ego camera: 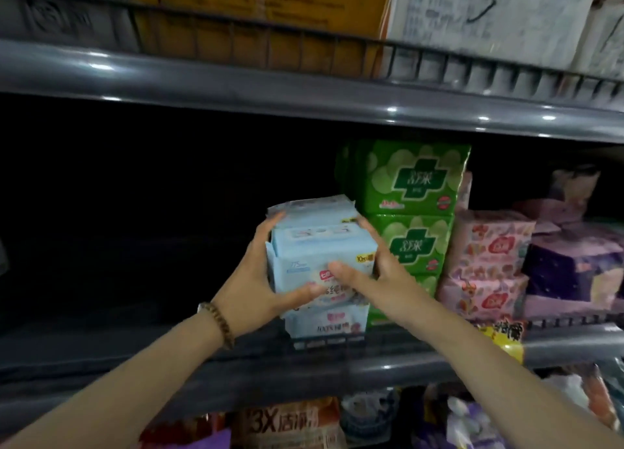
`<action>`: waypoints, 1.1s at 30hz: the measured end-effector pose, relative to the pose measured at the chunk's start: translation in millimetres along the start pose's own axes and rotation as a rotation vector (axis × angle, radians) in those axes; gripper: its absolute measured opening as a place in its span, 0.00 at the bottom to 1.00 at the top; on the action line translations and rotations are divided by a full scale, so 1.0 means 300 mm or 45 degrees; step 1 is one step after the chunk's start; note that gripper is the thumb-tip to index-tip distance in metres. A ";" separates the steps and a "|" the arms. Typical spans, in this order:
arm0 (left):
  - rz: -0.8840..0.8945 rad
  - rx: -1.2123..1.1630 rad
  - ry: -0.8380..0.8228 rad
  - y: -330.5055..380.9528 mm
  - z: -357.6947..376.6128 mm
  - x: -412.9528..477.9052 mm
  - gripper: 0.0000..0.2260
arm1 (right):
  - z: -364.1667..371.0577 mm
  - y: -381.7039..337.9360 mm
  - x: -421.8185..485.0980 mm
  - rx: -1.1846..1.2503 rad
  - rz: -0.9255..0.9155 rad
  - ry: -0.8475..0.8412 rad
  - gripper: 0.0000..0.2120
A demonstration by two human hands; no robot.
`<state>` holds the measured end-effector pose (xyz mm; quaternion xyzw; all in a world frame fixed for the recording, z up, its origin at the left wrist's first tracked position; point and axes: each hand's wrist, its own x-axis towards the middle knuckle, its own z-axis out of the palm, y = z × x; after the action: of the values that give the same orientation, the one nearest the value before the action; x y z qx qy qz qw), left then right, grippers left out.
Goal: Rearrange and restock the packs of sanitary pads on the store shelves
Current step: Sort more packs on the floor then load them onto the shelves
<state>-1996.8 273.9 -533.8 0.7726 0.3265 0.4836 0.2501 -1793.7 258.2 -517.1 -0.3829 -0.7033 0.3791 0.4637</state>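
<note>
Pale-blue plastic packs of sanitary pads (320, 252) are squeezed as one bundle between both hands, left hand (260, 279) curled round one side, right hand (381, 279) round the other, so none slips. They hang just over a matching pack (327, 323) on the grey metal shelf (236, 371) — close beside stacked green packs (412, 181).

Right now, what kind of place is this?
Probably a shop aisle: grey shelving, stacked green packs and pink packs, a yellow tag on the shelf edge. The left hand and right hand grip light-blue packs.
</note>
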 end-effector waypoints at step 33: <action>-0.481 0.380 0.093 -0.232 0.010 0.139 0.39 | 0.020 0.232 0.063 -1.286 -0.134 -0.239 0.38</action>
<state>-1999.0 350.8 -559.7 0.7082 0.5418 0.4025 0.2070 -1791.6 303.1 -573.7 -0.4874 -0.8556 0.0010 0.1742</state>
